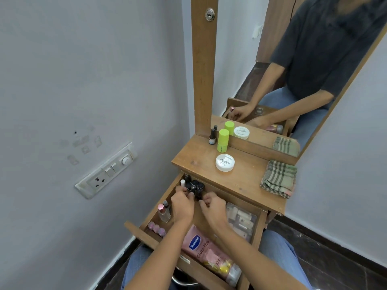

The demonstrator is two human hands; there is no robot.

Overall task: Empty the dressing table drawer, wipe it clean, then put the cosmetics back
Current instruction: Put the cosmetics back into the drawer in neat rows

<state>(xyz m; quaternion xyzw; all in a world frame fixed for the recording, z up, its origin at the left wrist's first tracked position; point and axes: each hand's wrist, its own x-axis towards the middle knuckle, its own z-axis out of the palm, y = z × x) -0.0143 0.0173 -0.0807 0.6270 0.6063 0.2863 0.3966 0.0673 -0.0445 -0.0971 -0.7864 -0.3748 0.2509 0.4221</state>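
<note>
The tall mirror (pixel 272 70) stands at the back of the wooden dressing table (pixel 247 185), which sits in the corner of a pale wall. Below the table top the drawer (pixel 134 229) is pulled out toward the person, and it is full of cosmetics. Along its front lies a big pink Vaseline tube (pixel 207 252), flat, with the cap pointing to the right front corner. At the right side of the drawer is a clear plastic box (pixel 240 220) with pale small items inside; what they are I cannot tell. On the right edge of the table top lies a folded checked cloth (pixel 278 178). Both hands are inside the drawer, at its back part. The left hand (pixel 182 206) has its fingers bent around one of the dark-capped bottles (pixel 195 186), which stand upright in a group at the back left corner. The right hand (pixel 213 208) is just beside the same group with curled fingers, but whether it holds anything cannot be told. On the table top a white round jar (pixel 225 162) sits near the middle, and behind it a green stick container (pixel 223 140) stands upright, with a small dark nail polish bottle (pixel 212 137) just beside it, close to the mirror. Along the left wall of the drawer stands a clear perfume bottle (pixel 164 213) with a pink cap, and nearer the front are three pink round caps (pixel 156 228) in a row.
</note>
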